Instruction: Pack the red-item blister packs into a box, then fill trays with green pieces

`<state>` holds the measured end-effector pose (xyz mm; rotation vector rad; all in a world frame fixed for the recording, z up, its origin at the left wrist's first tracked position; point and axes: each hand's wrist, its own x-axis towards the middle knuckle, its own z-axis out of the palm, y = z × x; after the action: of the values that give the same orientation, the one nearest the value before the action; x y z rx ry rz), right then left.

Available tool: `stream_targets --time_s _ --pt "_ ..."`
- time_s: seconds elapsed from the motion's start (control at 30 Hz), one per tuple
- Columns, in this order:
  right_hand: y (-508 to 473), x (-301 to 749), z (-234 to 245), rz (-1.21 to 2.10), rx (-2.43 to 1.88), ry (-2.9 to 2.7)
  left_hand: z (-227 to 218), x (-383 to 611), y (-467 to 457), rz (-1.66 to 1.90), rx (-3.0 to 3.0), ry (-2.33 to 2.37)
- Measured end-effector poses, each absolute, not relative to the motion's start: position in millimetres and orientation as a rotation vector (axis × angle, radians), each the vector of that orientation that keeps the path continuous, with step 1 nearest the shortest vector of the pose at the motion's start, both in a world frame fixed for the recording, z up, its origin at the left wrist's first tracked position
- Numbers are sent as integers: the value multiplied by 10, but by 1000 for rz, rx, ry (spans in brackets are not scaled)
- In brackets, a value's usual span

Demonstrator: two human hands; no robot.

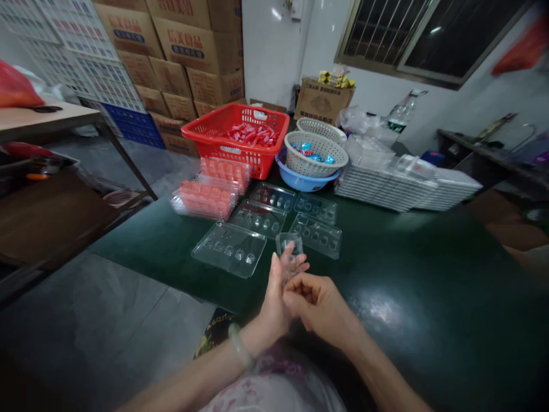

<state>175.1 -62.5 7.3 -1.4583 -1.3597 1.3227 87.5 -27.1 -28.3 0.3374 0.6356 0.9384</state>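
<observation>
Head view: the left hand [274, 306] has a part-closed grip on a clear tray [290, 240] above the bench [386, 252]; the right hand [317, 303] curls beside it, whether pinching the tray cannot be told. Light edge pressure should spare the thin plastic. Beyond lie five flat trays [258, 217], then a red basket [257, 157].

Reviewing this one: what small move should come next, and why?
Probably lower the clear plastic tray at the left hand onto the dark green table, right of the nearest shallow clear moulded tray. Five moulded trays lie there: three in the left column, two in the right, so the right looks one short. Whether the right hand holds anything is unclear.
</observation>
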Motion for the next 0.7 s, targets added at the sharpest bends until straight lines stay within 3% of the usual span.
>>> stream_targets --time_s 0.23,0.47,0.6,0.7 --pt "-751 1783 162 879 -1778 -1773 -417 728 -300 963 561 700" --pt "-732 1876 0 555 -2218 -2368 -378 197 -160 1289 1557 1063" --pt "-633 2000 -187 418 -2215 -2360 -429 241 -83 961 2050 938" --pt "-592 2288 -356 269 -2061 -1989 -581 360 -39 708 2325 859"
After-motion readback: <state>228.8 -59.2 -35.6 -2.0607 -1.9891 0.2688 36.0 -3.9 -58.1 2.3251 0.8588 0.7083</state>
